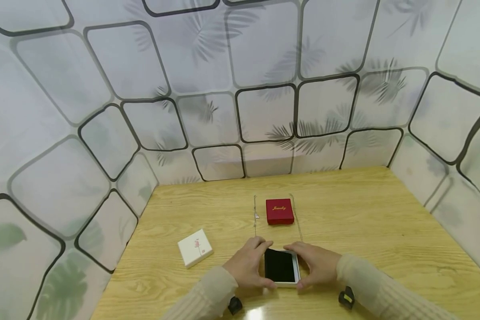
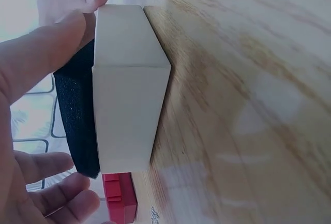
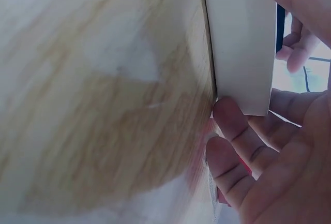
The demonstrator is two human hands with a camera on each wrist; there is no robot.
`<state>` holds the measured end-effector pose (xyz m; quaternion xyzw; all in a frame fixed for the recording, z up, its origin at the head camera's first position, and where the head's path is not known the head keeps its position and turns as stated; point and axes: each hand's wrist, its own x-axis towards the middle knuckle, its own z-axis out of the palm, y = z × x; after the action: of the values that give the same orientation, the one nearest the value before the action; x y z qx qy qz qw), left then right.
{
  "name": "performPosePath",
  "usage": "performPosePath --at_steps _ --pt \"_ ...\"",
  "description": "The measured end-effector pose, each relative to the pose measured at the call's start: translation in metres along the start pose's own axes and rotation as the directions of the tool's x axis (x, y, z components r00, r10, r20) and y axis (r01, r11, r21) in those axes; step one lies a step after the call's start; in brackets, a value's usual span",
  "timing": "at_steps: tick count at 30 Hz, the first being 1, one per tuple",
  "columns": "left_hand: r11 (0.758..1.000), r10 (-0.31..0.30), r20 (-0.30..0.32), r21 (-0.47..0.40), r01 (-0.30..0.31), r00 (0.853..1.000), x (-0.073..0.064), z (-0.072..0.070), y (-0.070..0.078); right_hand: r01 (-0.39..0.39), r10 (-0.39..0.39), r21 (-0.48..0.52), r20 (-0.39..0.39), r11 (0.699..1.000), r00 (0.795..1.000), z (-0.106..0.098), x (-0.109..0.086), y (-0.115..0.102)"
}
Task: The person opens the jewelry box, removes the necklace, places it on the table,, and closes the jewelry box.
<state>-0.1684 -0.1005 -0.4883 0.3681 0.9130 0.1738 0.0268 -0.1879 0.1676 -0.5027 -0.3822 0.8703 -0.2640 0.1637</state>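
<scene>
A white open box (image 1: 297,266) lies on the table between both hands. Its black foam pad (image 1: 279,266) sits askew, with one side raised above the rim in the left wrist view, where the foam (image 2: 75,115) shows beside the box wall (image 2: 129,115). My left hand (image 1: 248,264) pinches the pad between thumb and fingers at its left side. From the right, my right hand (image 1: 318,265) grips the box, thumb at the near corner and fingers at the far end. In the right wrist view, fingertips touch the box's side (image 3: 243,48). The box's inside is hidden under the foam.
A white lid-like box (image 1: 196,249) with a pink flower print lies to the left. Beyond the hands is a red jewelry box (image 1: 280,211). Thin chains lie on either side of it, the left chain (image 1: 255,216) bearing a small pendant. Patterned fabric (image 1: 264,120) surrounds the wooden table.
</scene>
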Motion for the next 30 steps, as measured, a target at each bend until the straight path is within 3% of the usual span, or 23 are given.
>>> performPosePath --at_steps 12,18,30 --pt "0.998 -0.049 0.065 0.047 0.046 0.997 0.0058 0.0013 0.0029 -0.009 0.008 0.034 0.013 0.999 1.0 0.0008 0.003 0.0038" --pt "0.997 -0.029 0.047 0.071 0.026 0.998 0.0072 0.0005 0.0037 -0.021 0.019 0.059 0.039 0.998 0.999 -0.0015 0.0043 0.0013" --pt "0.997 0.002 -0.003 -0.079 -0.002 1.0 0.0036 0.0068 -0.003 -0.009 0.005 0.112 0.036 0.994 0.999 -0.004 0.0059 0.0006"
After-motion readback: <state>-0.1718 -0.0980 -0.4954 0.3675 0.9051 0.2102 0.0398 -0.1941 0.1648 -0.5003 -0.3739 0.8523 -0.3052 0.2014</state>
